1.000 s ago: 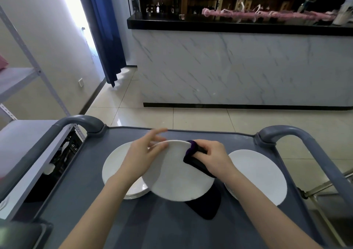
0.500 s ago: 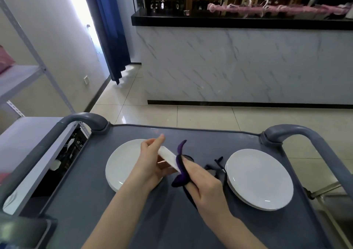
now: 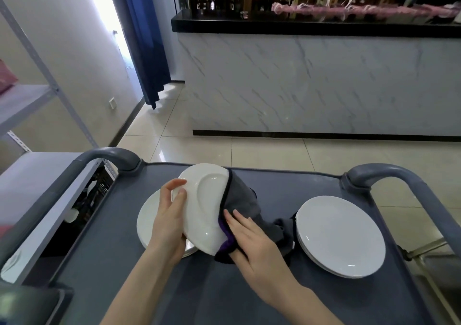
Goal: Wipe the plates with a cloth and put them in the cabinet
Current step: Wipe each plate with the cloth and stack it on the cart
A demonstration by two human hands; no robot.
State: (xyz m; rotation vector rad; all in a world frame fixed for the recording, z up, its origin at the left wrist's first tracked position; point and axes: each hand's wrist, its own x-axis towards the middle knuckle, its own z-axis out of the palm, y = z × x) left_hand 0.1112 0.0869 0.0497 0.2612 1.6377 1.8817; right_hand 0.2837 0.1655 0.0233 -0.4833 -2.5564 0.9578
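Plate [image 3: 207, 207] turned since half a sec back: was edge-on, now face toward camera, tilted, held above left stack [image 3: 146, 222]. Left hand [image 3: 172, 215] grips its left rim, fingers curled over edge. Right hand [image 3: 252, 239] clamps grey-purple cloth [image 3: 242, 200] against right rim. Right stack [image 3: 341, 235] sits well apart on grey cart worktop [image 3: 274, 182]. Bottles [image 3: 212, 4] behind bar, labels too blurry to read.

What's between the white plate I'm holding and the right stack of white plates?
Head view: the grey and purple cloth, gripped by the right hand against the white plate, trailing over the grey cart top toward that stack.
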